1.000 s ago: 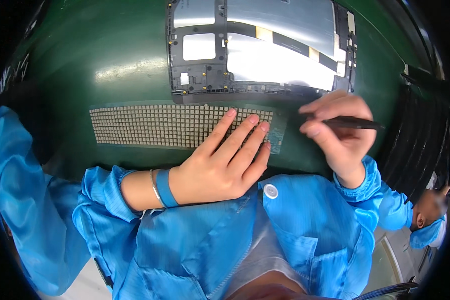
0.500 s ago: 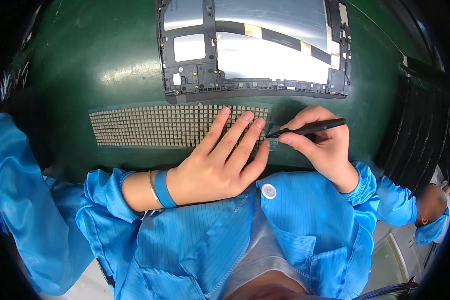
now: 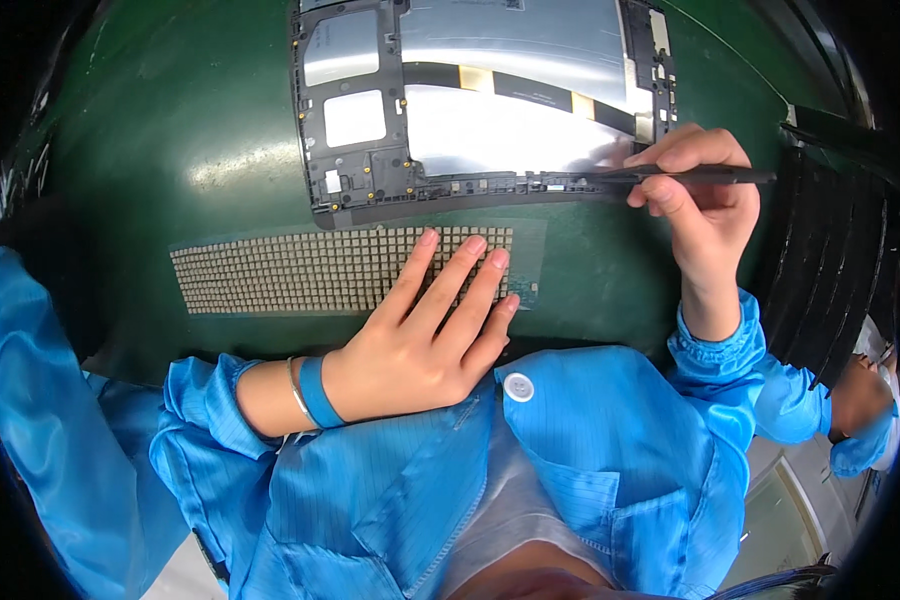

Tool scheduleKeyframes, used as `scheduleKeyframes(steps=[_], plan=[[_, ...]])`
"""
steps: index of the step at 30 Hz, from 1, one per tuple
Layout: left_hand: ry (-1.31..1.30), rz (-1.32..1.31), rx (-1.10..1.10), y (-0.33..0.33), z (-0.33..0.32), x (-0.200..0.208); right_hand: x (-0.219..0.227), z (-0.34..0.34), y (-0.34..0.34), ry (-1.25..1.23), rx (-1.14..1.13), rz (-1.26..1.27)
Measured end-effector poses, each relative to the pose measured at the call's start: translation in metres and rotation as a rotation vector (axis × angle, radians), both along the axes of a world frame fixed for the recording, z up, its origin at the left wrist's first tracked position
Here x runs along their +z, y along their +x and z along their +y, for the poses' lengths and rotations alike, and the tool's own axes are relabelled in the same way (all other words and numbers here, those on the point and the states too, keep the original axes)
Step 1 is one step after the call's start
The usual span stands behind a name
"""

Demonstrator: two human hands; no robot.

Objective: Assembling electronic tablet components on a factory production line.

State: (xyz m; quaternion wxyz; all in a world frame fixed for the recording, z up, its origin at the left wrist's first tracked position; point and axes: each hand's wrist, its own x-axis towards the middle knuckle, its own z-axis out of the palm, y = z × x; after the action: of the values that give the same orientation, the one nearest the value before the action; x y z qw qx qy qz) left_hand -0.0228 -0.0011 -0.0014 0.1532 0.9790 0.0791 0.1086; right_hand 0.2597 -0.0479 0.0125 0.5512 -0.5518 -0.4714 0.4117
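Observation:
My left hand (image 3: 410, 350) lies flat with its fingers spread over the right part of a sheet of small grey-beige square pads (image 3: 280, 270), set in rows on a clear backing. At the sheet's right end a strip of backing is bare except for a stray pad. My right hand (image 3: 710, 205) pinches a pair of black pointed tweezers (image 3: 735, 174). Their tip reaches left over the lower right edge of a black device frame (image 3: 365, 185) with a shiny metal panel (image 3: 510, 130). Whether the tip grips a pad is too small to make out.
All this rests on a green work mat (image 3: 170, 130). Black ridged material (image 3: 830, 260) stands at the right edge. A co-worker in blue (image 3: 795, 400) is partly visible at the lower right, and a blue sleeve (image 3: 60, 430) hangs at the left.
My right hand has carried the tweezers up and right from the pad sheet to the frame's lower edge. My left hand stays on the sheet. The whole view has shifted slightly.

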Motion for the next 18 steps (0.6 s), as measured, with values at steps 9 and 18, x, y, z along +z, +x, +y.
scheduleKeyframes(steps=[9, 18], plan=[[-0.007, 0.007, -0.01, -0.002, 0.001, 0.0, -0.007, -0.005, 0.012, 0.079, -0.007, -0.022], [-0.008, 0.002, -0.013, -0.002, 0.0, 0.0, -0.003, -0.008, 0.009, 0.047, -0.007, -0.051]])
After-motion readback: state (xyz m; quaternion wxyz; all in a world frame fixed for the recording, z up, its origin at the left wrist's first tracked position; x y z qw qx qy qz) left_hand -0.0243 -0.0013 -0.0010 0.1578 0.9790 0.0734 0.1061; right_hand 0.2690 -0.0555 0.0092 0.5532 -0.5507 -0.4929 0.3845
